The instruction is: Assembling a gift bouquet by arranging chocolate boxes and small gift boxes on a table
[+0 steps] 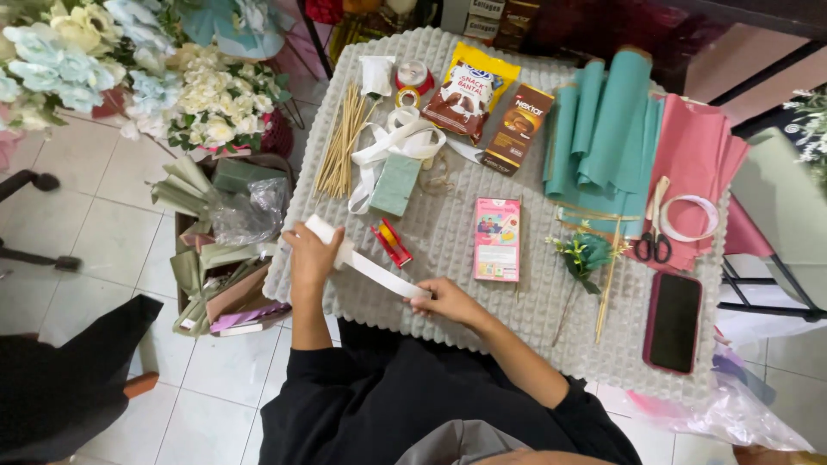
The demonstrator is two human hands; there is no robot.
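Both hands stretch a white ribbon (370, 269) taut above the tabletop's (534, 301) near edge: left hand (312, 254) fingers clamped on one end, right hand (448, 301) pinching the other. It looks light, limp and slippery; best gripped flat near its ends.

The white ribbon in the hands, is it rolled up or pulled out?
Pulled out. The white ribbon runs as one flat strip from the left hand down to the right hand; its end sticks out past the left hand.
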